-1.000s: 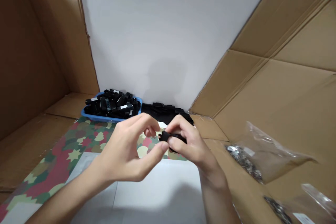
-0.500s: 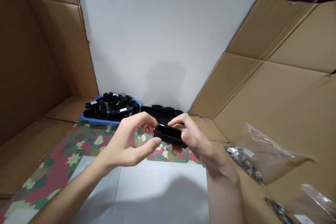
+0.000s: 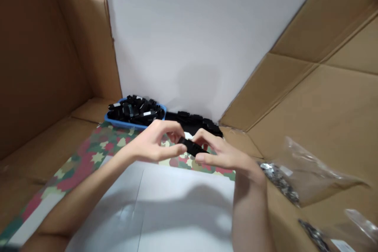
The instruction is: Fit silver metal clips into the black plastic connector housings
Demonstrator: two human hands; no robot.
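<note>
A small black oblong plastic part (image 3: 193,147) is held up between my two hands, above the far edge of the white sheet. My left hand (image 3: 159,141) pinches its left end between thumb and fingers. At its right end, my right hand (image 3: 217,151) grips it with the thumb in front and the fingers behind. The part's narrow side faces me, and its far side is hidden by my fingers. Behind my left hand stands a blue basket (image 3: 124,123) heaped with black plastic pieces (image 3: 136,109).
More black pieces (image 3: 191,122) lie along the wall. A white sheet (image 3: 177,201) covers part of the camouflage-patterned cloth (image 3: 88,157). To the right, a clear bag (image 3: 315,173) holds small metal parts (image 3: 280,183), with another bag (image 3: 360,224) nearer me. Cardboard walls (image 3: 325,106) flank both sides.
The black part has been turned so its open hollow no longer shows. My right thumb has shifted down to its front edge. The whole view has swung slightly left.
</note>
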